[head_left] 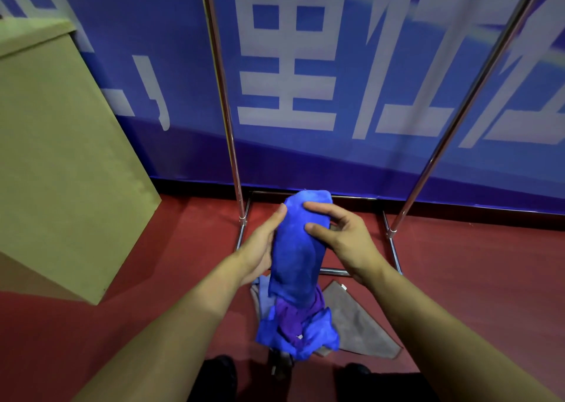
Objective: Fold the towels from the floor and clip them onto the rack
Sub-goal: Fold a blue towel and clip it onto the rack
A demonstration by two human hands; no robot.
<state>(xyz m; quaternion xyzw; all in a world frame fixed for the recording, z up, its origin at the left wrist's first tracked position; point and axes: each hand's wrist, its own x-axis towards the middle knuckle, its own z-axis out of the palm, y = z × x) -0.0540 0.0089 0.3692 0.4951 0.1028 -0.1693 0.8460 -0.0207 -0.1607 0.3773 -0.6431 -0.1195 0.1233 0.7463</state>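
A blue towel (298,249), folded into a long narrow shape, is held up in front of me above the floor. My left hand (260,249) supports its left side from underneath, thumb along the edge. My right hand (342,233) lies on its right side with fingers curled over the top. On the floor below lies a pile of towels: another blue one (318,337), a purple one (293,316) and a grey-brown one (357,322). The metal rack (232,145) stands just behind, its second upright (458,111) leaning right. No clips are visible.
A large cardboard box (61,145) stands at the left on the red floor (474,279). A blue banner (305,65) with white characters covers the wall behind the rack. My dark shoes (220,374) show at the bottom edge.
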